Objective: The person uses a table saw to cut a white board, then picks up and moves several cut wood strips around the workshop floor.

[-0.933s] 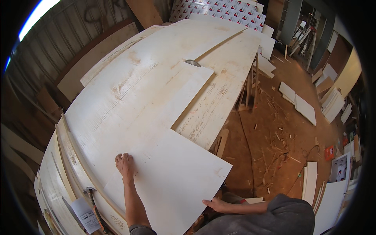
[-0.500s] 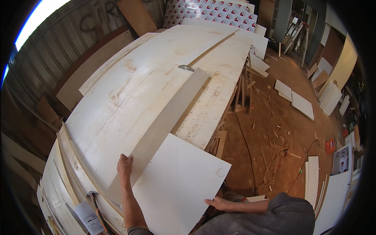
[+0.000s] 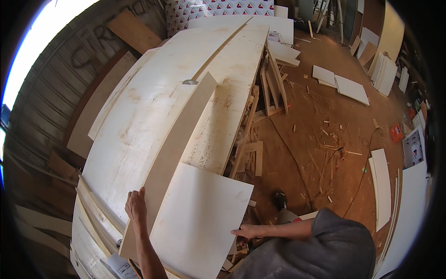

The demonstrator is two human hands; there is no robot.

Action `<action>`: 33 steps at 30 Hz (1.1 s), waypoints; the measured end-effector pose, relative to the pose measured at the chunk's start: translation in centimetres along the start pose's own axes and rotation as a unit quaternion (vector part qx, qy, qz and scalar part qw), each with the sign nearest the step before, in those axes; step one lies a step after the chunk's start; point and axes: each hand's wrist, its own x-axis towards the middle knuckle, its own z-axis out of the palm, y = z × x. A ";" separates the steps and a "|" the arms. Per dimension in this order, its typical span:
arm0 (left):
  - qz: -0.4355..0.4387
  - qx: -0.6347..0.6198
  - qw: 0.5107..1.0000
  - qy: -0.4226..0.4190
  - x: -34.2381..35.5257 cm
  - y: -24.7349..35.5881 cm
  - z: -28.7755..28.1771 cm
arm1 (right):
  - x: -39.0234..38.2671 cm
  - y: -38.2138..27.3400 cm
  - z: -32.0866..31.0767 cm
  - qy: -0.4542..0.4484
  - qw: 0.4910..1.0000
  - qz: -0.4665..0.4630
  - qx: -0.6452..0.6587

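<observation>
A large L-shaped white board [image 3: 195, 204] is tilted up on its left edge above the long pale worktable [image 3: 139, 107], its tan underside facing left. The left hand [image 3: 135, 205] grips that raised left edge, fingers curled over it; the right hand [image 3: 245, 231] clasps the board's lower right edge. A saw blade [image 3: 190, 82] pokes from the table near the board's far end. Offcuts litter the reddish floor [image 3: 316, 139].

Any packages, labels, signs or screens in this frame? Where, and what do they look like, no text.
Patterned sheets: top centre, leaning behind the long workbench; white with rows of small red and dark marks.
Printed paper: bottom left edge beside the left forearm; white sheet with dark print.
Printed panel: right edge on the floor; white rectangle with a small red and dark mark.
Small orange item: floor, right; too small to identify.
No screens.
</observation>
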 end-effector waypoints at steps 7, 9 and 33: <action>-0.070 -0.152 0.976 -0.138 -6.1 9.3 -1.5 | -7.8 -1.5 -9.7 -0.019 0.969 -0.047 -0.242; -0.134 -0.353 0.909 -0.177 -9.8 17.3 -1.0 | -10.6 -0.3 -14.6 0.012 0.977 -0.116 -0.176; 0.311 -0.337 0.594 -0.661 -18.2 96.3 10.7 | -42.1 5.5 -38.6 0.475 0.614 -0.457 0.435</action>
